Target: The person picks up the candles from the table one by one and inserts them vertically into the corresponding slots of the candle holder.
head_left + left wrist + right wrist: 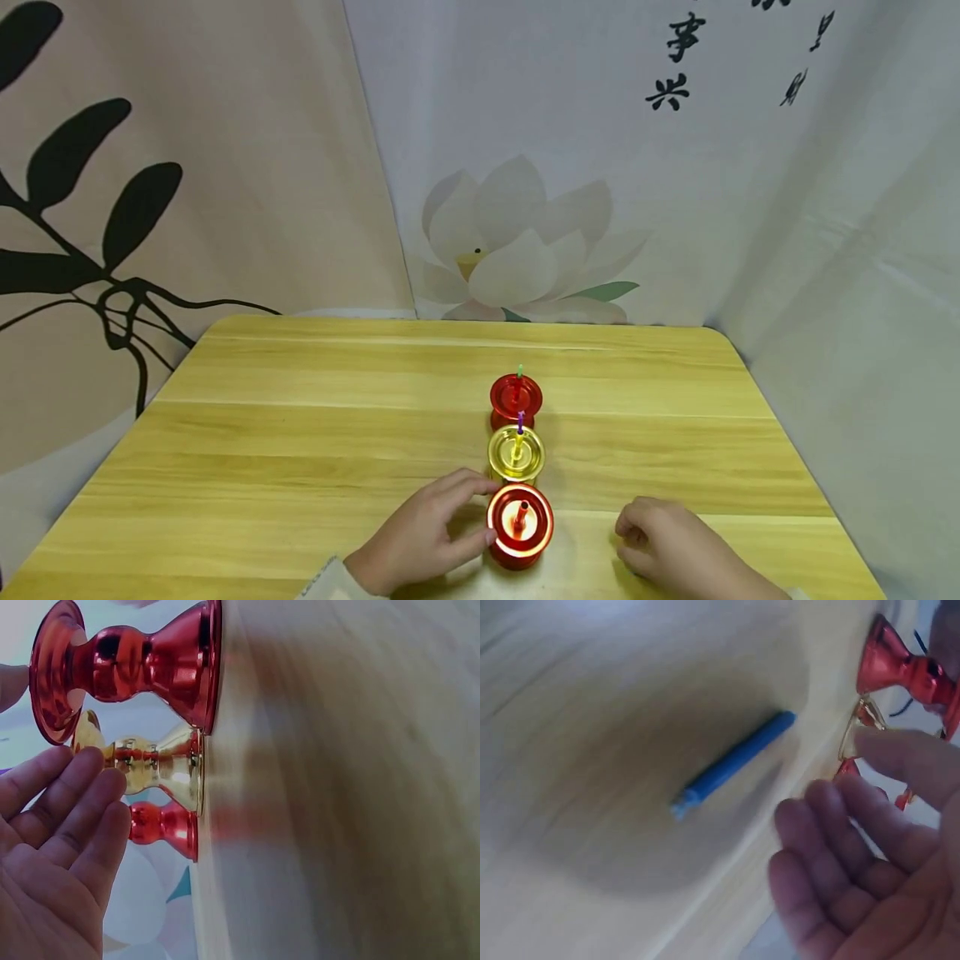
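Three metallic candle holders stand upright in a row on the table: a near red one (520,557), a gold one (495,454) behind it, and a far red one (498,421). My left hand (423,529) is at the left of the near red holder, thumb tip and index fingertip touching its rim, the other fingers fairly straight. A bare central stem shows in that dish. A purple tip (521,421) rises over the gold holder and a green tip (520,370) over the far one. To the right, my right hand (671,542) hangs loosely curled, holding nothing, near a lying blue candle (735,759), hidden in the head view.
The light wooden table (300,417) has rounded far corners. Behind and beside it hang printed cloths, with a lotus (517,242) at the back and dark leaves (142,208) on the left.
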Motion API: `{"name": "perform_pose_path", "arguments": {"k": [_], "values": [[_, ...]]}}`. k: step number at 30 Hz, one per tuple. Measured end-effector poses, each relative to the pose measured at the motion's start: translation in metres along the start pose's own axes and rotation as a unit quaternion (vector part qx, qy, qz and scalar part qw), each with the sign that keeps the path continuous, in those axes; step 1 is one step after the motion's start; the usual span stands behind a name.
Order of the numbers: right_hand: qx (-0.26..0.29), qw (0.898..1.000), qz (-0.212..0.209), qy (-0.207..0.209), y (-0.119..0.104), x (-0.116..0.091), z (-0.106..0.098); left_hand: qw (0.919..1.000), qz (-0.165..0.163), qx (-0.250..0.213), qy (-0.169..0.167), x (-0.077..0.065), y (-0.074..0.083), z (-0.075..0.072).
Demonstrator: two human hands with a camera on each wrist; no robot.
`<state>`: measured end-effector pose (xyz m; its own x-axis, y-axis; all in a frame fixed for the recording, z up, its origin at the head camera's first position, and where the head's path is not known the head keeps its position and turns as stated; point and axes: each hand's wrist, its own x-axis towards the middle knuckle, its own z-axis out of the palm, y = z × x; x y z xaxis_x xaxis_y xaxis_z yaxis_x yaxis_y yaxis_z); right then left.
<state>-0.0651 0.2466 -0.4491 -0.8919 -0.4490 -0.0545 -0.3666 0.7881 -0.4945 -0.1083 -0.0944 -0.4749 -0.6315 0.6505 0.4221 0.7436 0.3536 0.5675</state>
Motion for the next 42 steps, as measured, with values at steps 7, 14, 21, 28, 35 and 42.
{"name": "perform_pose_path", "arguments": {"k": [7, 14, 21, 28, 35, 42], "values": [[-0.046, 0.998, -0.011, -0.042, 0.007, -0.012, 0.008, 1.0, -0.006, -0.006, -0.001, 0.0, -0.001, 0.002], [-0.06, 0.997, -0.004, -0.05, 0.011, -0.013, 0.012, 0.9998, -0.007, -0.019, -0.004, 0.001, -0.001, 0.003], [-0.048, 0.996, 0.012, -0.072, 0.012, -0.016, 0.013, 0.9995, -0.012, -0.027, -0.008, 0.001, -0.001, 0.004], [-0.062, 0.995, 0.01, -0.076, 0.012, -0.014, 0.009, 0.9995, -0.021, -0.022, -0.008, 0.001, -0.003, 0.004], [-0.048, 0.996, 0.008, -0.081, 0.014, -0.014, 0.007, 0.9986, -0.038, -0.033, -0.016, 0.001, -0.001, 0.001], [-0.011, 0.999, -0.02, -0.046, 0.01, -0.015, 0.011, 0.9989, -0.029, -0.033, -0.014, 0.001, -0.002, 0.002]]}}
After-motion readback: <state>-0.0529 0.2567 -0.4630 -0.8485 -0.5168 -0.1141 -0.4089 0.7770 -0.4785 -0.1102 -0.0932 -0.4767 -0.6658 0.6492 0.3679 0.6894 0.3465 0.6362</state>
